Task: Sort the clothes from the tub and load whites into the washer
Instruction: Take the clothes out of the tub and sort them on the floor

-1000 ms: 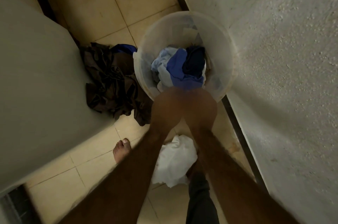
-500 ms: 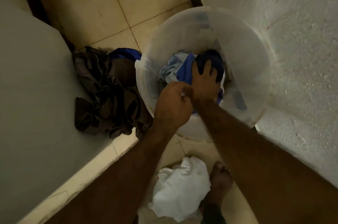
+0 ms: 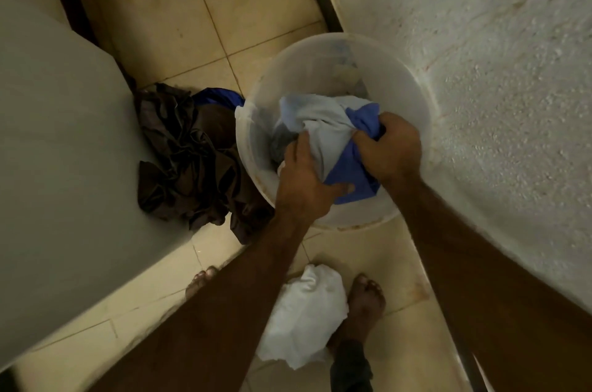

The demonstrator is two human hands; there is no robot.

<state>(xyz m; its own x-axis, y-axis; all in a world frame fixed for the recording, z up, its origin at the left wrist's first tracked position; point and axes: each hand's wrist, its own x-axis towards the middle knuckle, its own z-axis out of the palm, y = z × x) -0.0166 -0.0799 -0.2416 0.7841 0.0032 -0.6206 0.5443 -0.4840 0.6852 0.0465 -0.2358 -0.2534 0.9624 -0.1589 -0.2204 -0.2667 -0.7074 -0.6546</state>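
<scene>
Head view: translucent tub (image 3: 404, 93) is sitting on the tiled floor (image 3: 208, 23), centre-right of frame, right against the rough white wall (image 3: 480, 71)

Both arms are reaching down into it from the bottom of frame

Left grip (image 3: 304, 180) is clamping on the pale grey-blue garment (image 3: 323, 122), fingers curling into the fabric at the tub's lower-left inside wall, thumb lying on the blue garment (image 3: 349, 174)

Right grip (image 3: 389, 151) is bunching the top of that blue garment, fingers closed round it. Something dark is showing under the knuckles, can't tell what

Both garments are sitting inside the tub, touching each other, between the two grips

Brown clothes pile (image 3: 189, 161) is lying on the floor just left of the tub, touching its wall, with a bit of blue cloth (image 3: 217, 95) peeking out at its top edge

White cloth (image 3: 304, 314) is lying crumpled on the floor at bottom centre, between the bare left foot (image 3: 200, 279) and right foot (image 3: 365, 302), touching the right one

Pale grey flat surface (image 3: 48, 135) is filling the left of frame. Can't tell if it's the washer
</scene>
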